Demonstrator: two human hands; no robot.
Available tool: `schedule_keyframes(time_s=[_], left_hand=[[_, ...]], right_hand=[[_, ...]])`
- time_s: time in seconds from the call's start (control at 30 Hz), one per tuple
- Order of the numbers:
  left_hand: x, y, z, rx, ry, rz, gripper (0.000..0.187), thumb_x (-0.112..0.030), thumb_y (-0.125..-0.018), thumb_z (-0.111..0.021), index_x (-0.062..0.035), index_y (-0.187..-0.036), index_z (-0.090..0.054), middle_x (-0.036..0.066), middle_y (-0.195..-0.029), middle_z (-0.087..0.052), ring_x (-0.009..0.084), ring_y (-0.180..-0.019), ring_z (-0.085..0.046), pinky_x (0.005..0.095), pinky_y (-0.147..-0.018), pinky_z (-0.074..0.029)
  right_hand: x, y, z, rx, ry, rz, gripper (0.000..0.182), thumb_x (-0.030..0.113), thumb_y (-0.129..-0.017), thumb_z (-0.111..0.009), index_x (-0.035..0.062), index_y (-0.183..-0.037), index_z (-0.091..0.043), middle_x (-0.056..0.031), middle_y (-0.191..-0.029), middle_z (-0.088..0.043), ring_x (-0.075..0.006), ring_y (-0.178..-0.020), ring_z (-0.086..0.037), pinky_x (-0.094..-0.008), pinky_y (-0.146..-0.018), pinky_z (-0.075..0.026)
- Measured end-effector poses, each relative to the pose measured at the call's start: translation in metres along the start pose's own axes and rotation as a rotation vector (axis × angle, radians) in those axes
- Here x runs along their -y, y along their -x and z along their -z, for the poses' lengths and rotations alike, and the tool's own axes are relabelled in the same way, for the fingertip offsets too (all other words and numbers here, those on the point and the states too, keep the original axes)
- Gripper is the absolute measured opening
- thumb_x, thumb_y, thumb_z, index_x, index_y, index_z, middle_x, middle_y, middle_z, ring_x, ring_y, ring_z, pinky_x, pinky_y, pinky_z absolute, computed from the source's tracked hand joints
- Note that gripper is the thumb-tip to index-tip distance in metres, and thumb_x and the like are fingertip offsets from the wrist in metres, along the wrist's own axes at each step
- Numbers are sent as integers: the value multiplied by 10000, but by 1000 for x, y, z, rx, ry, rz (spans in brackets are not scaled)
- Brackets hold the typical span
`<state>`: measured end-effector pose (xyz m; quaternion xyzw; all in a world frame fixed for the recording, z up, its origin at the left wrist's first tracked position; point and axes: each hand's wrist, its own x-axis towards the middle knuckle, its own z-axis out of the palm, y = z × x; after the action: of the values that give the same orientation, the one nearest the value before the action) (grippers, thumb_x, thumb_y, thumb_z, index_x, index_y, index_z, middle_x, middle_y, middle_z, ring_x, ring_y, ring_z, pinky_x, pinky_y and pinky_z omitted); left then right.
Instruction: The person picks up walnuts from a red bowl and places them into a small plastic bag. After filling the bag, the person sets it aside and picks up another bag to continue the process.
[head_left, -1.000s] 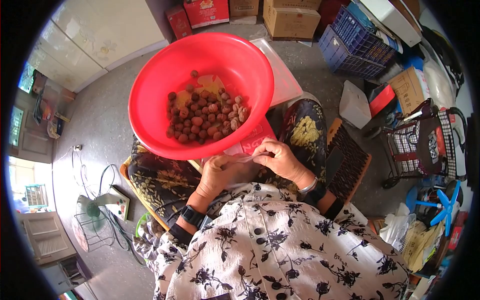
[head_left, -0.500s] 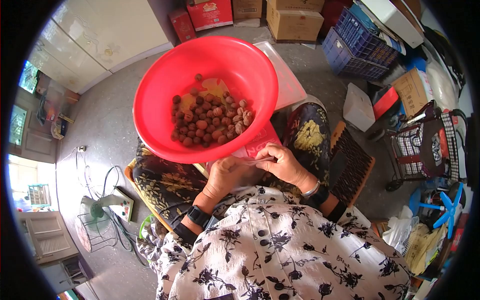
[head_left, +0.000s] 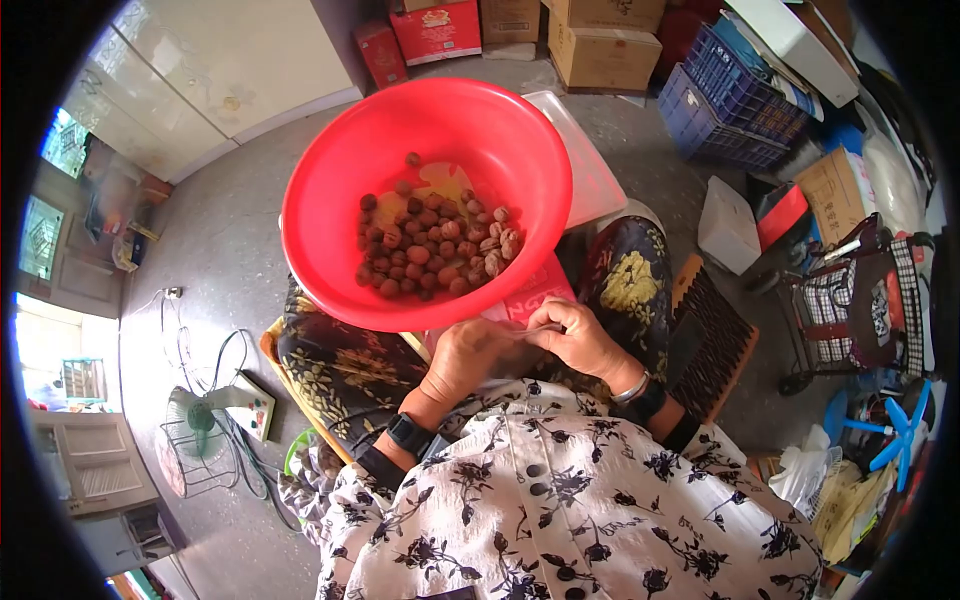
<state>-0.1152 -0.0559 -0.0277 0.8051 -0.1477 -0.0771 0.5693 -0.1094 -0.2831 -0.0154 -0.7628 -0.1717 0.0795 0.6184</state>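
Observation:
My left hand and my right hand are close together over my lap, just below the basin's near rim. Both have their fingers pinched on a thin clear plastic bag, stretched between them; most of it is hard to make out. Beyond them a large red plastic basin tilts toward me. Several brown walnuts lie in its lower part, with paler, wrinkled ones at the right side. A red printed package shows partly under the basin, near my right fingers.
A translucent plastic lid or tray sits behind the basin. Blue crates and cardboard boxes are stacked at the back. A wheeled checked trolley stands to the right. On the left floor are a fan and loose cables.
The view has shifted slightly, so everything appears a little lower and to the right. Both hands keep their pinch on the plastic, with only small finger movements.

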Motion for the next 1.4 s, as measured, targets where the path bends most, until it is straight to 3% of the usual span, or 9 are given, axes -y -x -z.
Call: schedule_keyframes(time_s=[0.07,0.3,0.53,0.67,0.8,0.9,1.13,1.23,1.4], left_hand=[[0,1,0,28,-25,-49,58,-12,-848,-762,-10,-879,-712,36,-821,-675,106,-746,-624,268,-676,-509],[-21,3,14,38,-8,12,140,-47,-815,-763,-32,-954,-759,110,-804,-697,189,-734,-671,320,-692,-532],[-48,29,68,28,173,77,140,25,-806,-766,-30,-910,-689,32,-817,-721,80,-775,-643,260,-702,-531],[-83,63,125,-214,441,13,162,89,-808,-745,-24,-880,-654,45,-1066,-714,90,-886,-625,251,-755,-509],[-90,124,194,-500,164,-148,209,132,-806,-703,-13,-957,-697,93,-1213,-669,132,-1018,-626,266,-833,-516],[-108,175,223,-794,178,85,179,83,-852,-687,-35,-983,-721,119,-1280,-665,89,-869,-614,222,-701,-501],[-67,299,247,-1172,-27,251,107,-41,-918,-708,-79,-1013,-739,101,-1251,-695,57,-831,-625,205,-609,-470],[-43,360,247,-1329,-118,413,107,-186,-931,-745,-107,-997,-716,-17,-992,-710,44,-767,-596,219,-586,-453],[-12,426,219,-1513,-138,617,125,-213,-932,-750,-113,-959,-679,-65,-857,-635,44,-712,-571,220,-559,-460]], right_hand=[[0,1,-1,8,-14,-1,82,-1,-859,-741,7,-881,-662,-19,-809,-637,-91,-749,-588,-267,-690,-489],[6,1,5,51,-195,-170,100,80,-910,-732,26,-962,-666,29,-850,-618,-53,-760,-559,-232,-687,-470],[-14,-1,6,-17,-198,-180,157,170,-953,-706,26,-1002,-667,13,-925,-654,-63,-862,-573,-239,-785,-485],[-19,0,9,-4,-168,-304,102,133,-953,-675,36,-976,-655,47,-853,-592,-38,-788,-530,-210,-707,-447],[-18,1,10,-9,-139,-327,90,129,-952,-675,44,-959,-647,69,-807,-552,-16,-722,-480,-194,-638,-396],[-25,1,6,-6,-128,-284,86,129,-951,-674,48,-962,-649,80,-784,-534,-7,-668,-444,-190,-590,-364],[-35,0,16,-4,-83,-308,77,135,-962,-669,63,-952,-642,77,-772,-552,-10,-613,-438,-189,-538,-359],[-34,-1,14,-3,-41,-318,80,137,-967,-665,60,-959,-643,73,-782,-560,-9,-603,-436,-183,-525,-353],[-40,-3,20,-2,-25,-334,91,139,-970,-662,51,-984,-644,67,-786,-563,-10,-602,-440,-187,-518,-353]])
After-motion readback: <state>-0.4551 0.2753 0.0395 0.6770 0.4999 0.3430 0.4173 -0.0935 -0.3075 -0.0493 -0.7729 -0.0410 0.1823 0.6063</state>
